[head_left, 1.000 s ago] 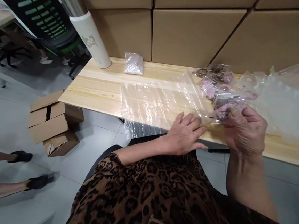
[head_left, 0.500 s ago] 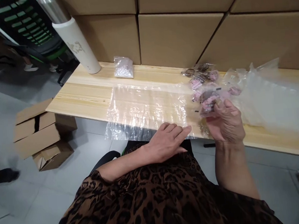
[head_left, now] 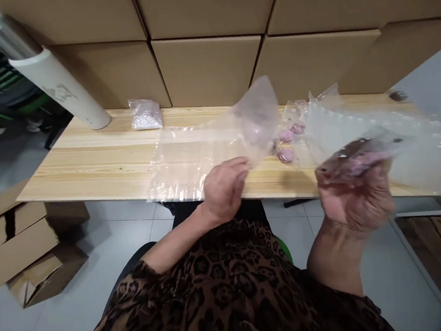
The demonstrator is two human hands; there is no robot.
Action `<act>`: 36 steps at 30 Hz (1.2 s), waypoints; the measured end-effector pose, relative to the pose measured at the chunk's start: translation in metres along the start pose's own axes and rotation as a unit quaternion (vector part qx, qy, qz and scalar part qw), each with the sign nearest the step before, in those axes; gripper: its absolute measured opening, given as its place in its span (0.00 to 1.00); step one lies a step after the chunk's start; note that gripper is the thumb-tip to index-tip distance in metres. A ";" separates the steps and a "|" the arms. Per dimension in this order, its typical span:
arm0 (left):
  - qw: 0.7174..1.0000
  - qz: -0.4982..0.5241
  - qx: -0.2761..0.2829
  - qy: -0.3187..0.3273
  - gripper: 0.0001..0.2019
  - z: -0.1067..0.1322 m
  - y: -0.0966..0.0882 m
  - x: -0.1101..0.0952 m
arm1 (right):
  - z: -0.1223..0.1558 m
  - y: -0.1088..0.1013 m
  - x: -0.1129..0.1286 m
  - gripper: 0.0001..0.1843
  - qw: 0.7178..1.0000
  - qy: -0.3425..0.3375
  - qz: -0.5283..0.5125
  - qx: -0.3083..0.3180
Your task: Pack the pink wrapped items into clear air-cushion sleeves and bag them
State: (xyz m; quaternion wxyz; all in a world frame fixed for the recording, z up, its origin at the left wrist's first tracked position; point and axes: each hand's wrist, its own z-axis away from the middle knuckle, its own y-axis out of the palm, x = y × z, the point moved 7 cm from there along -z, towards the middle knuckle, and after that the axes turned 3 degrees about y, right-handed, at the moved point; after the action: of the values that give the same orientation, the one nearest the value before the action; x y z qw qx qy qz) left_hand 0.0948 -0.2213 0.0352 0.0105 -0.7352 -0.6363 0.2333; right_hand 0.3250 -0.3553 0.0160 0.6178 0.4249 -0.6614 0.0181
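A large clear plastic bag (head_left: 188, 153) lies on the wooden table, its right end lifted into a raised flap. My left hand (head_left: 225, 190) is closed on the bag's near right edge, fingers pinched together. To the right, above the table's front edge, my right hand (head_left: 357, 200) grips a small clear packet (head_left: 359, 158) with pink and dark brown contents, blurred by motion. What those contents are I cannot make out. Between the hands lie more small packets with pink pieces (head_left: 287, 154), loosely grouped on the table.
Stacked cardboard boxes (head_left: 208, 68) line the table's back edge. A white tumbler (head_left: 67, 91) and a small clear packet of pale material (head_left: 145, 114) stand at the left. More clear plastic bags (head_left: 371, 126) spread over the right side. Open cartons (head_left: 22, 244) sit on the floor.
My left hand has gone from lying flat to pinching the bag, whose right end has risen. My right hand has lifted a packet off the pile and moved right. The view has shifted right.
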 end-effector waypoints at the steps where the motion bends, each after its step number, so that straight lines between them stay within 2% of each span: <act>1: 0.999 0.006 0.045 0.019 0.11 0.001 0.017 -0.002 | 0.000 -0.004 0.005 0.08 1.000 -0.016 -0.005 -0.012; 4: 0.987 0.051 0.155 0.010 0.14 0.010 0.058 -0.002 | 0.002 -0.002 0.010 0.06 0.999 -0.044 -0.001 -0.005; 6: 0.974 0.137 0.173 -0.053 0.24 0.014 0.067 -0.001 | 0.005 0.009 0.003 0.06 0.999 -0.032 0.023 0.020; 8: 0.942 0.247 0.169 -0.154 0.30 0.016 0.068 0.001 | 0.009 0.022 -0.013 0.08 0.998 0.003 0.054 0.040; 11: 0.866 0.352 0.148 -0.322 0.32 0.022 0.065 0.007 | 0.015 0.043 -0.040 0.12 0.989 0.049 0.118 0.071; 13: 0.829 0.382 0.114 -0.392 0.32 0.028 0.060 0.012 | 0.018 0.055 -0.053 0.15 0.980 0.049 0.168 0.098; 15: 0.811 0.395 0.077 -0.425 0.31 0.032 0.053 0.018 | 0.020 0.064 -0.061 0.16 0.968 0.028 0.216 0.127; 20: 0.812 0.393 0.009 -0.433 0.28 0.043 0.038 0.029 | 0.025 0.080 -0.069 0.17 0.948 0.011 0.265 0.176; 23: 0.818 0.377 -0.035 -0.433 0.28 0.049 0.035 0.032 | 0.033 0.090 -0.069 0.19 0.938 0.006 0.300 0.174; 26: 0.828 0.358 -0.073 -0.426 0.28 0.054 0.034 0.032 | 0.043 0.098 -0.070 0.22 0.929 -0.036 0.342 0.133; 31: 0.838 0.341 -0.080 -0.419 0.29 0.064 0.038 0.030 | 0.059 0.104 -0.079 0.25 0.926 -0.098 0.361 0.045; 36: 0.844 0.335 -0.077 -0.412 0.29 0.069 0.038 0.032 | 0.064 0.107 -0.087 0.26 0.927 -0.098 0.360 0.030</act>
State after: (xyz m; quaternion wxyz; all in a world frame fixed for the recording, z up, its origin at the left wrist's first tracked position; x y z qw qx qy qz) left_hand 0.1081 -0.2179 -0.0488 -0.3880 -0.7383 -0.3131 0.4542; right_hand 0.2009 -0.2754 -0.0175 0.4884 0.1763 -0.8265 0.2174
